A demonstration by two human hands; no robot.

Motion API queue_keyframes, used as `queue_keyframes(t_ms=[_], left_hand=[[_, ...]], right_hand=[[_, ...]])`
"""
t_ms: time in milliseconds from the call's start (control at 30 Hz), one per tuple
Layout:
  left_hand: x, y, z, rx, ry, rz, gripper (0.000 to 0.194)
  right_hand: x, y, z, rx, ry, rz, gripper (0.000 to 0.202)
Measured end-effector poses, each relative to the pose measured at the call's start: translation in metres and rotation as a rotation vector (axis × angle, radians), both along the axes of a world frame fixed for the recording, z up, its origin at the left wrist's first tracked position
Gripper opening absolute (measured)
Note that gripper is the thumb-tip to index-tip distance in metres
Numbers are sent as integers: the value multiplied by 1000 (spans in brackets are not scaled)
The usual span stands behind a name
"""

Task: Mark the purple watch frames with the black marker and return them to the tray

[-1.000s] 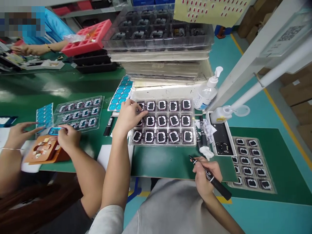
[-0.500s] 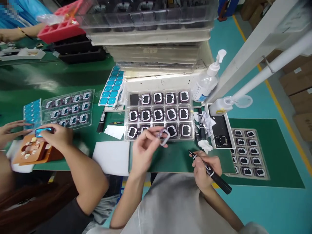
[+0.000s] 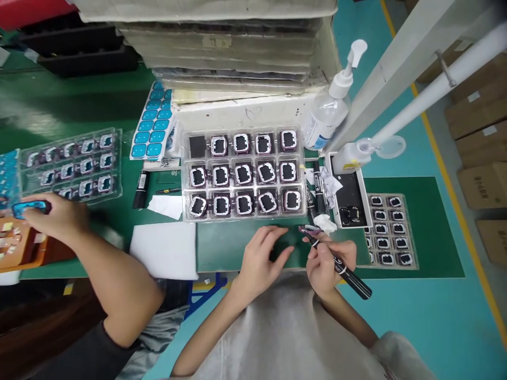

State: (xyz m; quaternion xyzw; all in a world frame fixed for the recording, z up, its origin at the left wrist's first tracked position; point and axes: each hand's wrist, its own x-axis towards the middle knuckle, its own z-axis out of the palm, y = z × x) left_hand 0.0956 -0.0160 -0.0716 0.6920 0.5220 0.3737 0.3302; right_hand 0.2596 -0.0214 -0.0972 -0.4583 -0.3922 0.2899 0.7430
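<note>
My right hand (image 3: pixel 329 258) grips a black marker pen (image 3: pixel 358 285), its tip pointing up and to the left. A small purple-edged frame (image 3: pixel 311 229), seen nearly edge-on, is pinched in the fingers of that same hand beside the marker's tip. Nothing is in my left hand (image 3: pixel 261 258); its thumb and fingers stand apart to the left of the frame, just above the green mat. Beyond my hands lies a clear plastic tray (image 3: pixel 233 215) of similar frames with white inner rims. Its back-left compartment shows only a black pad.
Several markers (image 3: pixel 318 187) and crumpled tissue (image 3: pixel 330 186) lie right of the tray, near a white box (image 3: pixel 366 214) and pump bottle (image 3: pixel 327 113). White foam (image 3: pixel 164 250) lies on the left, where a co-worker's hand (image 3: pixel 65 219) holds a blue-faced part. Stacked trays (image 3: pixel 229 55) rise behind.
The frame has passed from my left hand to my right, which still holds the marker. My left hand has come away with fingers open. The view has shifted right and down.
</note>
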Motion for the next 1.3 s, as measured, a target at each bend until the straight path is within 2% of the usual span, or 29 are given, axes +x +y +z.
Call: queue_keyframes(t_ms=[133,233,333,467,600,700,833,933,1067,1100,1200,1300], left_hand=[[15,18,0,79,267,-178,49],[26,28,-1,116,346,-273,30],[27,29,1,132,279,-302,13],[5,22,20,-35,196,-281,8],[-28,18,41,-251,295,-305,16],[-41,22,46,-275,344,-340,16],[-37,23,39,-79,304,-285,26],[-25,13,28,27,285,-125,30],[-7,-3,8,76,380,64,69],[-4,-4,3,79,412,82,72],[2,-3,-5,89,423,94,52],[2,3,-7,66,270,61,34]], right_hand=[[-1,5,5,86,52,-73,16],[0,7,7,93,61,-80,15],[0,6,7,101,81,-50,15],[1,6,9,73,95,-37,16],[0,6,10,40,90,-18,14],[0,7,10,40,99,12,14],[0,6,9,34,109,21,14],[0,6,9,27,111,25,14],[1,6,7,27,98,73,14],[1,5,6,22,85,85,14],[2,3,3,-8,-4,128,15],[4,-1,-1,-51,-126,188,18]])
